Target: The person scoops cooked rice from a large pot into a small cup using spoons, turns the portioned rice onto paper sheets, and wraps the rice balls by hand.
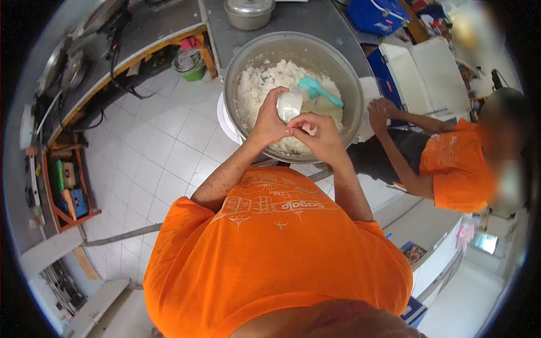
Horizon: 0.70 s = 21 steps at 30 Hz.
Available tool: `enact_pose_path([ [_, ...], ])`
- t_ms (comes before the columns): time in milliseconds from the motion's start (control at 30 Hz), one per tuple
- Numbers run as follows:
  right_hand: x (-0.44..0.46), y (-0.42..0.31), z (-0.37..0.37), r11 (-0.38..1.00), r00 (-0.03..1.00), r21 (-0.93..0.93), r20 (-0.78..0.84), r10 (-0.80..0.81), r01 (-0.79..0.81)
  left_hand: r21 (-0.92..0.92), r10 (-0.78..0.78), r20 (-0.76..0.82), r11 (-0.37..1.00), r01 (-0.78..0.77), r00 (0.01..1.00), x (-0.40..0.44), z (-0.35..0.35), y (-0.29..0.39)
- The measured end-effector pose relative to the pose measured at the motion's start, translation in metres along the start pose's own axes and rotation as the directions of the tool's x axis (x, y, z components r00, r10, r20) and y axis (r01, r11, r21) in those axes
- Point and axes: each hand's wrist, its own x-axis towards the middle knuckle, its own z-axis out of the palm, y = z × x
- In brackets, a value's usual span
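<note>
Head view, bundle: the white bundle (289, 106), seemingly wrapped in clear plastic, is held above the middle of the large pot (346, 79), over the rice (262, 81).
Left fingers: the bundle is cupped from 9 o'clock by the left hand (270, 121).
Right fingers: drawn narrow at the bundle's 6 o'clock edge, which appears to be pinched by the right hand (319, 137); the finer grip is hidden.
Step in hand: judged to be the closing or adjusting of the wrapping.
Next move: a steady left cup and a small pinch or twist are probably called for; for the turquoise scoop (320, 92), at 3 o'clock in the pot, one hand must be freed.
Pot edges: the hands are ringed by a raised rim; the lidded pot (249, 17) is set beyond it at 11 o'clock on the bench (222, 48).
Open room: tiled floor (169, 132) is left towards 8 o'clock; at 3 o'clock room is narrowed by a co-worker's hands (381, 111).
</note>
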Motion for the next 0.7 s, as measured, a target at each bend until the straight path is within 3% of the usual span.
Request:
enact_pose_path([
  [33,-0.004,0.001,-0.008,0.999,0.999,-0.048,0.038,-0.017,0.019,-0.008,0.003,0.022,1.000,-0.003,1.000,0.000,0.002,-0.002],
  [67,-0.008,0.012,-0.015,0.996,0.999,0.082,-0.009,-0.037,0.038,-0.075,-0.033,0.034,0.997,0.035,0.999,0.000,0.001,-0.006],
  [100,-0.016,0.015,-0.024,0.997,0.999,0.079,-0.027,-0.021,0.024,-0.139,-0.072,0.050,0.987,0.078,0.996,-0.001,-0.001,-0.004],
  [167,-0.033,0.018,-0.037,0.880,0.918,0.455,-0.276,0.284,-0.136,-0.072,-0.083,0.078,0.993,0.089,0.993,-0.002,-0.014,-0.008],
  [200,-0.038,0.030,-0.032,0.877,0.906,0.459,-0.295,0.303,-0.144,-0.026,-0.032,0.024,0.999,0.033,0.999,-0.002,-0.020,-0.016],
  [233,-0.045,0.053,-0.022,0.975,0.888,-0.086,-0.435,0.147,-0.204,0.022,0.019,-0.027,1.000,-0.018,0.999,-0.004,-0.027,-0.022],
  [267,-0.056,0.076,-0.011,0.756,0.887,-0.598,-0.459,-0.051,-0.266,0.015,0.013,-0.002,1.000,-0.013,1.000,-0.008,-0.034,-0.025],
  [300,-0.072,0.092,0.002,0.752,0.879,-0.592,-0.476,-0.035,-0.290,-0.031,-0.004,-0.028,1.000,0.003,1.000,-0.010,-0.041,-0.026],
  [367,-0.111,0.118,0.027,0.576,0.892,-0.732,-0.452,-0.009,-0.365,-0.087,-0.016,-0.039,0.996,0.013,0.999,-0.012,-0.051,-0.031],
  [433,-0.140,0.132,0.034,0.636,0.846,-0.643,-0.533,0.029,-0.427,-0.270,-0.105,-0.034,0.958,0.092,0.994,-0.021,-0.061,-0.037],
  [500,-0.160,0.129,0.029,0.664,0.821,-0.631,-0.569,-0.046,-0.400,-0.285,-0.119,-0.017,0.952,0.109,0.993,-0.027,-0.070,-0.042],
  [567,-0.171,0.129,0.027,0.599,0.838,-0.662,-0.545,0.027,-0.450,-0.297,-0.126,0.006,0.947,0.122,0.992,-0.032,-0.072,-0.040],
  [633,-0.163,0.141,0.021,0.857,0.670,-0.293,-0.738,0.080,-0.425,-0.536,-0.223,0.070,0.814,0.225,0.972,-0.036,-0.070,-0.034],
  [700,-0.142,0.145,0.029,0.908,0.596,-0.199,-0.800,0.066,-0.368,-0.564,-0.219,0.111,0.789,0.243,0.969,-0.038,-0.071,-0.036],
])
